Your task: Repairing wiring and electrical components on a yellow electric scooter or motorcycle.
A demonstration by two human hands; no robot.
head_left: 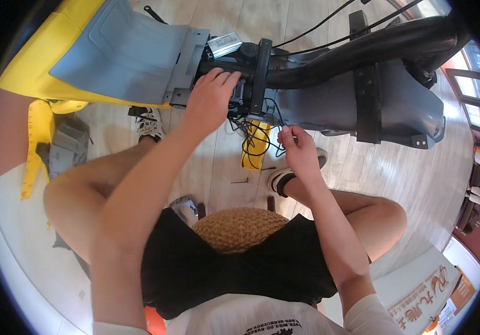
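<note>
An upturned scooter-like frame with a yellow body [28, 67], grey panel [111, 56] and black tube [329, 61] lies across the top of the view. My left hand [212, 100] rests on the black middle housing [246, 81], fingers slightly bent over it, beside a silver module [224, 44]. My right hand [298, 148] is closed, pinching a thin black cable from a loose bundle of wires [245, 134] hanging under the housing. Behind the wires, a yellow piece [254, 159] is on the floor.
Yellow and grey loose parts [39, 139] lie at the left. A small hex key [240, 181] is on the floor [217, 167] between my feet. I sit on a woven seat [240, 229]. A printed board [418, 285] lies at lower right.
</note>
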